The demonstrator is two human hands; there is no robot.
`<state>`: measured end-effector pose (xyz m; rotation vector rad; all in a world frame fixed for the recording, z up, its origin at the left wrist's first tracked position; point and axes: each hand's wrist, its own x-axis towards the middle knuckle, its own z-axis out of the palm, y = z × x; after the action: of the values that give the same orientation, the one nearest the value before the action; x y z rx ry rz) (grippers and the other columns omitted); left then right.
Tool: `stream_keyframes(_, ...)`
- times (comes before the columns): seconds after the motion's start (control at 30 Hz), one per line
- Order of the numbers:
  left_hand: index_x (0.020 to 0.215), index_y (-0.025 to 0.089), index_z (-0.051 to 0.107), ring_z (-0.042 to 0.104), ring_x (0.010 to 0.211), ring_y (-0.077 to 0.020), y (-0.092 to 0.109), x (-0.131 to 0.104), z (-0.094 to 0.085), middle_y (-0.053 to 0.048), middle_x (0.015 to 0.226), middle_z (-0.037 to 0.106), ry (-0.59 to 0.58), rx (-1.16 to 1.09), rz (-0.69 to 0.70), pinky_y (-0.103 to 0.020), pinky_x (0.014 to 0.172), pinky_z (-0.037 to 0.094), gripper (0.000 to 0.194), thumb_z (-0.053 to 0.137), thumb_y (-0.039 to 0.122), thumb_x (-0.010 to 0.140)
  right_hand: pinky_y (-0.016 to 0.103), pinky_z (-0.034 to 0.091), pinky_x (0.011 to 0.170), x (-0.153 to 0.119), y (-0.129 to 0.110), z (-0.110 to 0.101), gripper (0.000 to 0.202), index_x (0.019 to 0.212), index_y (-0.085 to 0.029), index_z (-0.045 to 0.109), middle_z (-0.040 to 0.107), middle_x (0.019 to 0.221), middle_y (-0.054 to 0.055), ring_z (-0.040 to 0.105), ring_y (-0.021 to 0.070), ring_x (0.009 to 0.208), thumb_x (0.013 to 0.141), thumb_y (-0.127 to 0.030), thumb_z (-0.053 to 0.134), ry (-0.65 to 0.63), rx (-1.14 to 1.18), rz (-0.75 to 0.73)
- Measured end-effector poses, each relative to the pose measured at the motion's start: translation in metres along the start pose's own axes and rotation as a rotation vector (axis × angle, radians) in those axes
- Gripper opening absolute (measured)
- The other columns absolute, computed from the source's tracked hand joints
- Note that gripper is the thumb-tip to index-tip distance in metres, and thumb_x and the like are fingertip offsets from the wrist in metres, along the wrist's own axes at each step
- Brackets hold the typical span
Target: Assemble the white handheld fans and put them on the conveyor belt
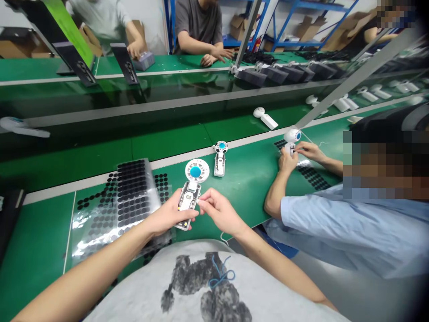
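Observation:
My left hand (170, 212) is wrapped around the body of a small handheld fan (188, 197), thumb across its lower part. The fan has a round white head with a blue centre, and its body is open, showing a circuit board. At the right edge of the body, my right hand (219, 210) pinches the end of a thin white cord (224, 239), part of which hangs below the hand. A second opened fan (220, 158) lies on the green bench just beyond.
Clear sheets of black round stickers (132, 192) lie at left. A co-worker's hands (291, 156) hold another white fan at right. Beyond a pale rail runs a green conveyor (161, 134) carrying white fans (266, 118). A slanted metal post (335, 91) rises at right; people sit across.

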<state>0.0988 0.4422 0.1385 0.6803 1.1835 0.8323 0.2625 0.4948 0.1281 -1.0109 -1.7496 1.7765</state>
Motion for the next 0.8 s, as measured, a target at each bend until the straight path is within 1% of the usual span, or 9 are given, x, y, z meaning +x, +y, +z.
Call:
stream_keyframes(0.2,0.106,0.020,0.039,0.057,0.063,-0.0184,-0.004,0.002,0.000,-0.004,0.077,0.056,0.020,0.049,-0.001,-0.029,0.049,0.048,0.053,0.070,0.024,0.063,0.026,0.040,0.062,0.002,0.010,0.003,0.011,0.080,-0.020,0.047,0.054,0.062,-0.004,0.051,0.0106,0.060,0.083,-0.031,0.049,-0.003,0.056,0.017)
stream_keyframes(0.3,0.107,0.020,0.039,0.057,0.065,-0.0179,-0.006,0.004,0.000,-0.003,0.078,0.056,0.038,0.042,0.013,-0.028,0.051,0.047,0.052,0.068,0.024,0.064,0.025,0.038,0.058,0.005,0.012,0.000,0.012,0.080,-0.020,0.047,0.054,0.062,-0.004,0.050,0.0105,0.059,0.082,-0.031,0.049,-0.015,0.052,0.050)
stream_keyframes(0.4,0.107,0.019,0.040,0.056,0.067,-0.0161,-0.009,0.008,0.000,-0.002,0.079,0.055,0.069,0.086,0.051,-0.026,0.055,0.046,0.051,0.068,0.023,0.065,0.023,0.035,0.054,0.008,0.012,-0.003,0.011,0.080,-0.020,0.047,0.053,0.060,-0.005,0.046,0.0099,0.054,0.081,-0.031,0.048,-0.016,-0.028,0.080)
stream_keyframes(0.5,0.107,0.019,0.039,0.055,0.066,-0.0141,-0.012,0.014,0.000,-0.001,0.080,0.054,0.108,0.168,0.072,-0.026,0.057,0.045,0.051,0.068,0.024,0.066,0.023,0.032,0.052,0.013,0.015,-0.002,0.010,0.074,-0.020,0.050,0.047,0.057,-0.005,0.041,0.0094,0.052,0.080,-0.028,0.047,0.030,-0.180,0.067)
stream_keyframes(0.57,0.107,0.020,0.038,0.054,0.065,-0.0135,-0.014,0.018,0.000,0.000,0.080,0.053,0.126,0.184,0.080,-0.026,0.057,0.045,0.051,0.067,0.025,0.066,0.023,0.032,0.052,0.018,0.020,0.002,0.016,0.067,-0.018,0.052,0.046,0.056,-0.004,0.039,0.0094,0.052,0.079,-0.026,0.046,0.055,-0.203,0.064)
stream_keyframes(0.67,0.106,0.019,0.037,0.054,0.065,-0.0144,-0.014,0.025,-0.002,0.001,0.077,0.052,0.132,0.108,0.039,-0.027,0.055,0.046,0.052,0.068,0.026,0.065,0.023,0.033,0.054,0.026,0.034,0.005,0.020,0.063,-0.016,0.056,0.048,0.057,-0.003,0.040,0.0099,0.054,0.076,-0.030,0.049,0.115,-0.074,0.071)
stream_keyframes(0.73,0.103,0.019,0.036,0.054,0.065,-0.0154,-0.013,0.032,-0.009,0.002,0.075,0.052,0.196,0.032,0.000,-0.029,0.055,0.046,0.052,0.069,0.029,0.064,0.023,0.032,0.052,0.030,0.047,0.000,0.023,0.066,-0.015,0.059,0.045,0.055,-0.004,0.038,0.0095,0.052,0.074,-0.037,0.054,0.184,0.006,0.090)
stream_keyframes(0.8,0.101,0.019,0.038,0.054,0.068,-0.0154,-0.010,0.045,-0.020,0.001,0.076,0.051,0.293,-0.001,-0.002,-0.029,0.058,0.046,0.050,0.069,0.031,0.063,0.022,0.029,0.047,0.034,0.058,-0.008,0.029,0.065,-0.016,0.057,0.038,0.051,-0.005,0.033,0.0084,0.048,0.072,-0.044,0.057,0.254,0.035,0.132)
